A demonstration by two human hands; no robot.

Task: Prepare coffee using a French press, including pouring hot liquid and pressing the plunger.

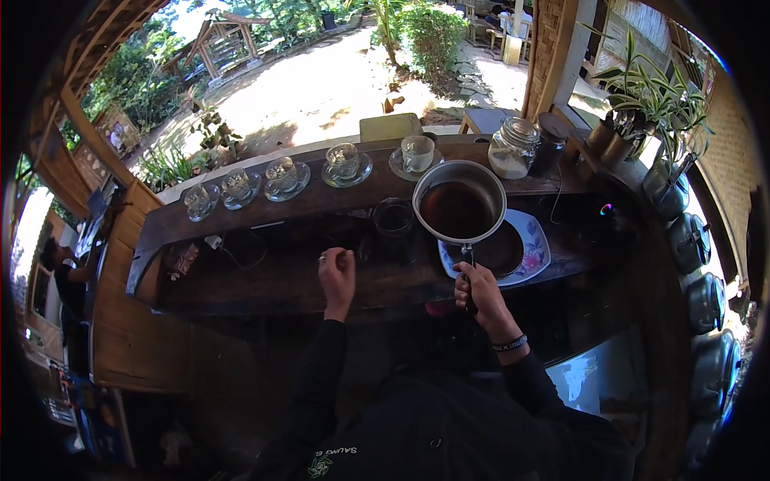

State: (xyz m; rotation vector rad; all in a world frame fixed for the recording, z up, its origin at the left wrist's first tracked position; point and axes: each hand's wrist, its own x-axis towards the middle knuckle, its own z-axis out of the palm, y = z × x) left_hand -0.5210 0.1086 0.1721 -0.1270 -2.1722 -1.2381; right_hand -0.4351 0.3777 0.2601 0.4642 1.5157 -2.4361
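My right hand [481, 295] is wrapped round the handle of a metal saucepan [500, 192] with dark brown liquid inside. The pan is above a white floral plate [536, 240], whose middle is partly hidden by it. To the left, my left hand [338, 276] is raised over the dark counter with its fingers curled in; nothing shows in them. A clear glass vessel [393, 218] stands between the hands, beyond them and left of the pan. On the raised shelf behind, several glass cups on saucers stand in a row, the nearest to the pan being a glass cup [417, 154].
Right of the cups are a lidded glass jar [513, 149] of pale grains and a dark jar [551, 136]. Potted plants [634, 104] and hanging kettles [691, 240] line the right side. A cable [255, 250] and a small packet [183, 260] lie at left. Another person [76, 276] is far left.
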